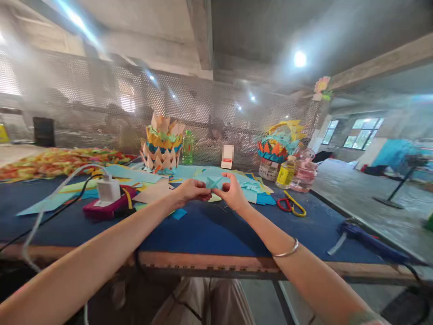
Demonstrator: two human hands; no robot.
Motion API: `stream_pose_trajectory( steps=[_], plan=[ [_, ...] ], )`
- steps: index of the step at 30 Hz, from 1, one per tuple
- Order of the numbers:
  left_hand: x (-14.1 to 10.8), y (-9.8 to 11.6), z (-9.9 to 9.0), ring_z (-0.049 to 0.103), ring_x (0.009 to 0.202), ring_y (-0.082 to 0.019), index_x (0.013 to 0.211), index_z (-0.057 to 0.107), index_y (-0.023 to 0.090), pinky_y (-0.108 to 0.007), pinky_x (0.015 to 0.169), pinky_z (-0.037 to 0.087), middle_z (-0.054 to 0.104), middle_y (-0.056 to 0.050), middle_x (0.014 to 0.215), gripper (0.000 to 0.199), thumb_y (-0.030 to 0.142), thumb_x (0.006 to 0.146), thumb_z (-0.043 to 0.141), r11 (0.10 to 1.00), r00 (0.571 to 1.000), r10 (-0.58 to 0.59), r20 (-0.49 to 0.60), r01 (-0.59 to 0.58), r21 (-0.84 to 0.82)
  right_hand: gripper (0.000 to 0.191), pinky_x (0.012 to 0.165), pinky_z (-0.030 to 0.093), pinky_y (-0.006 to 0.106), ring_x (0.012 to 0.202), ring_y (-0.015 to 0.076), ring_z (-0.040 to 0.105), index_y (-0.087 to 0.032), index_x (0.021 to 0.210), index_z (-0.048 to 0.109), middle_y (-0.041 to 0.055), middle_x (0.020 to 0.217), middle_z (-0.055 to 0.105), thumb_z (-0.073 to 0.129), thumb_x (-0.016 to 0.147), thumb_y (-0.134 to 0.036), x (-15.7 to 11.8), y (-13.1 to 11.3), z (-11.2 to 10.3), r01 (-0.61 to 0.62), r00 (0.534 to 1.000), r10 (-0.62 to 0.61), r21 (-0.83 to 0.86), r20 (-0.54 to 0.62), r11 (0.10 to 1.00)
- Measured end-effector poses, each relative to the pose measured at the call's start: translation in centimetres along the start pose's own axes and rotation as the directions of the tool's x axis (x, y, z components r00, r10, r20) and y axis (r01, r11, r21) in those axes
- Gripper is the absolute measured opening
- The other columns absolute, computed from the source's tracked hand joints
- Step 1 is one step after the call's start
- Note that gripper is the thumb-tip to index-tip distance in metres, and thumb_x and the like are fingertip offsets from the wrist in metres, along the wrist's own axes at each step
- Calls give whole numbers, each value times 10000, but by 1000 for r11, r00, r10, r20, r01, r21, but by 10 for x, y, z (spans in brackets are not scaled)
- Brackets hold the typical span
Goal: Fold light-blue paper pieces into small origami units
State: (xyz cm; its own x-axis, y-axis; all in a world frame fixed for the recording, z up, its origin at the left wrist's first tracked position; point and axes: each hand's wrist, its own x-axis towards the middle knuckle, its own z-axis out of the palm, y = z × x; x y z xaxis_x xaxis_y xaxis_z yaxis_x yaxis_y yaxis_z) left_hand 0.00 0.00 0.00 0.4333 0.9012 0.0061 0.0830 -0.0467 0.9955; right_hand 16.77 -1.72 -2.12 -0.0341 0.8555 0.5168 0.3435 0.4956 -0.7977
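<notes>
Above the blue tabletop, my left hand (193,190) and my right hand (232,192) meet at a small light-blue piece of folded paper (213,181). My left fingers pinch its left side. On the other side, my right thumb and fingers hold its lower right edge. Its folds look pointed, though the fingers hide part of it. Just behind lie light-blue paper pieces (248,183), and a small bright-blue paper piece (179,214) rests in front of my left hand.
A layered folded-paper piece (161,151) stands behind left, near a green bottle (187,149). Right are red-and-yellow scissors (292,205), a yellow-labelled bottle (286,174) and a glue gun (372,241). A magenta power strip (101,208) with cables lies left.
</notes>
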Motion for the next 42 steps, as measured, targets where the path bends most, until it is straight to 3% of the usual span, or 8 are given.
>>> stream_pose_trajectory(
  steps=[11, 16, 20, 28, 32, 35, 38, 42],
  plan=[
    [0, -1, 0, 596, 557, -111, 642, 643, 105, -267, 652, 482, 668, -32, 618, 309, 352, 519, 783, 999, 999, 14, 34, -15, 37, 553, 523, 358, 227, 491, 94, 423, -182, 1106, 399, -107, 524, 439, 666, 628, -265, 4, 5, -2, 19, 999, -20, 19, 30, 1000],
    [3, -5, -3, 576, 512, -116, 600, 611, 118, -271, 590, 471, 647, -25, 584, 339, 415, 539, 760, 989, 999, 47, 24, -50, 141, 536, 504, 347, 220, 478, 90, 405, -197, 1072, 411, -115, 510, 420, 678, 620, -306, 3, 4, 0, 7, 1000, -8, 32, 25, 999],
    [4, -6, -2, 554, 476, -119, 545, 571, 135, -257, 533, 446, 608, -3, 513, 334, 409, 526, 762, 969, 994, 104, -10, -99, 225, 492, 488, 350, 219, 482, 92, 416, -196, 1039, 421, -92, 544, 476, 664, 624, -302, 3, 4, 2, 5, 996, -11, 65, 86, 998],
    [6, -8, -4, 573, 562, -125, 609, 569, 143, -236, 534, 442, 616, -5, 583, 365, 476, 571, 713, 966, 991, 136, -13, -130, 222, 504, 484, 393, 223, 554, 108, 477, -189, 1034, 429, -43, 657, 533, 673, 638, -382, 0, 1, 1, -35, 991, 22, 97, 135, 995],
    [7, -11, -5, 583, 576, -130, 626, 562, 144, -248, 544, 451, 632, -17, 622, 366, 479, 583, 702, 967, 991, 130, 10, -129, 220, 368, 473, 401, 218, 522, 100, 456, -202, 1015, 468, -64, 592, 442, 539, 757, -454, 0, -3, -1, -61, 994, 47, 136, 100, 989],
    [8, -11, -5, 569, 542, -125, 615, 560, 136, -256, 533, 444, 635, -26, 619, 366, 466, 571, 714, 965, 994, 105, 25, -108, 240, 277, 491, 406, 226, 486, 93, 437, -200, 980, 493, -75, 558, 408, 520, 770, -378, 2, -1, -3, -33, 998, 27, 96, 60, 995],
    [7, -8, -5, 583, 580, -134, 647, 571, 131, -256, 548, 445, 630, -20, 614, 365, 453, 568, 723, 983, 995, 98, -35, -91, 157, 313, 535, 417, 242, 535, 108, 473, -192, 1002, 494, -58, 595, 477, 573, 715, -289, 4, 2, -4, 18, 999, -19, 23, 46, 1000],
    [2, -1, -3, 567, 560, -113, 719, 584, 132, -246, 563, 443, 605, 20, 578, 342, 400, 577, 741, 996, 991, 86, -106, -88, -12, 392, 582, 434, 264, 583, 125, 513, -189, 1034, 461, -33, 662, 561, 607, 679, -270, 2, 3, 0, 20, 990, -23, 27, 141, 999]
  ],
)
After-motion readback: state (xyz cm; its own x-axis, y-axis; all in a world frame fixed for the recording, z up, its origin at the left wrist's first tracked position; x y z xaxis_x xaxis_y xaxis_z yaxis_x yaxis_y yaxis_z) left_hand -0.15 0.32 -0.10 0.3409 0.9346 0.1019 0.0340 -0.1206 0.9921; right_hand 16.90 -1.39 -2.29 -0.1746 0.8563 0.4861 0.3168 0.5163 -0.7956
